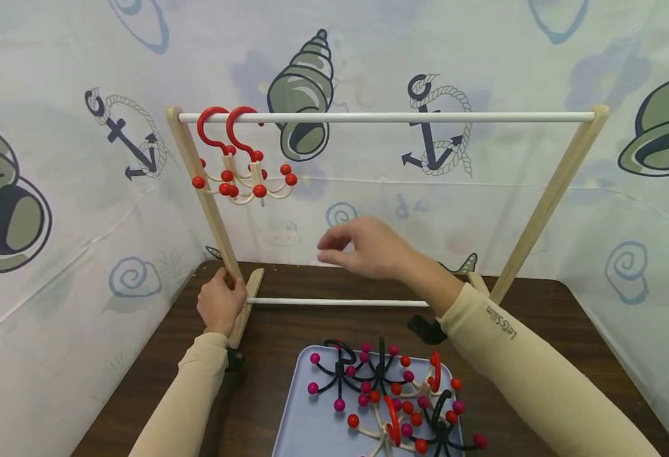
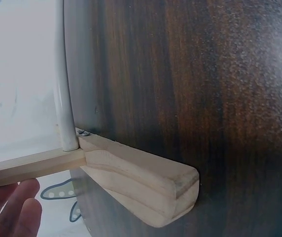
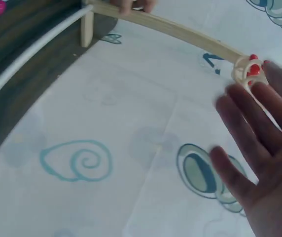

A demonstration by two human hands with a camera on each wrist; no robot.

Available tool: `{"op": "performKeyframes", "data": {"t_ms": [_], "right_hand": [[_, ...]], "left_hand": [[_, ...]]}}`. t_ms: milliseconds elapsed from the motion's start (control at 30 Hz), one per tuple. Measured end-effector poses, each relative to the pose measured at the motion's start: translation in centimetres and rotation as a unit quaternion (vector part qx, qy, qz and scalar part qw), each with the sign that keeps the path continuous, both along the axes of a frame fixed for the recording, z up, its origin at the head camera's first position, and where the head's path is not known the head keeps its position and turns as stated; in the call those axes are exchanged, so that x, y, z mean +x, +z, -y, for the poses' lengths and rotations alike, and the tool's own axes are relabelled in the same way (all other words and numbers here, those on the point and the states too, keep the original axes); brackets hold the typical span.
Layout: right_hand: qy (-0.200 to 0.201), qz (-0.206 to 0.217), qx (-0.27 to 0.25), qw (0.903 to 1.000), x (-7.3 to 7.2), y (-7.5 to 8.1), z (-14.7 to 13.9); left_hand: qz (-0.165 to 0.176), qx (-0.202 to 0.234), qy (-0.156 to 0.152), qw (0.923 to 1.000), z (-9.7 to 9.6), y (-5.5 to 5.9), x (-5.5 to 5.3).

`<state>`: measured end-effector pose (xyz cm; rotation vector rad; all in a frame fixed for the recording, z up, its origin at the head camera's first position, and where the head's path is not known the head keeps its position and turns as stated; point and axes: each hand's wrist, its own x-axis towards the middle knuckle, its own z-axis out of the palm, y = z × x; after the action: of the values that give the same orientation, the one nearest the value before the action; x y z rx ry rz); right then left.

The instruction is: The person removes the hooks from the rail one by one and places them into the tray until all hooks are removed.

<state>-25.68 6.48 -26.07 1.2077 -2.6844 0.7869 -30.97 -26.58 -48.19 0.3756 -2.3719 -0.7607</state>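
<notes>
My left hand (image 1: 220,301) grips the lower part of the left wooden post (image 1: 211,219) of a rack; in the left wrist view fingers (image 2: 15,210) show along the post's underside. Two hangers with red hooks (image 1: 237,130), cream arms and red balls hang near the left end of the rack's white upper rod (image 1: 380,117). Below that rod my right hand (image 1: 369,247) is raised in mid-air, to the right of the hangers and lower than them. Its fingers are loosely bent and hold nothing; the right wrist view shows its bare palm (image 3: 274,192).
A pale lilac tray (image 1: 294,428) on the dark wooden table (image 1: 157,387) carries several more hangers, some black with magenta balls, some cream with red hooks. A lower white rod (image 1: 334,303) joins the rack's feet. Patterned cloth (image 1: 369,51) stands behind and at both sides.
</notes>
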Motion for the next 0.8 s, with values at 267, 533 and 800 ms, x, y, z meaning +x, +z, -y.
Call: {"op": "performKeyframes", "data": {"t_ms": [267,533,800], "right_hand": [[-0.061,-0.11,-0.124,0.9842,-2.1,2.4,4.2],[-0.14,-0.05,-0.146,0.978,-4.4,3.7,8.0],[-0.133,0.011,-0.124,0.9832,-5.8,5.0,10.6]], "left_hand": [[-0.001,-0.003,0.005,1.0,0.4,-0.2,0.3],[0.007,0.004,0.0,1.0,0.3,-0.5,0.3],[0.007,-0.001,-0.002,1.0,0.1,0.0,0.1]]}}
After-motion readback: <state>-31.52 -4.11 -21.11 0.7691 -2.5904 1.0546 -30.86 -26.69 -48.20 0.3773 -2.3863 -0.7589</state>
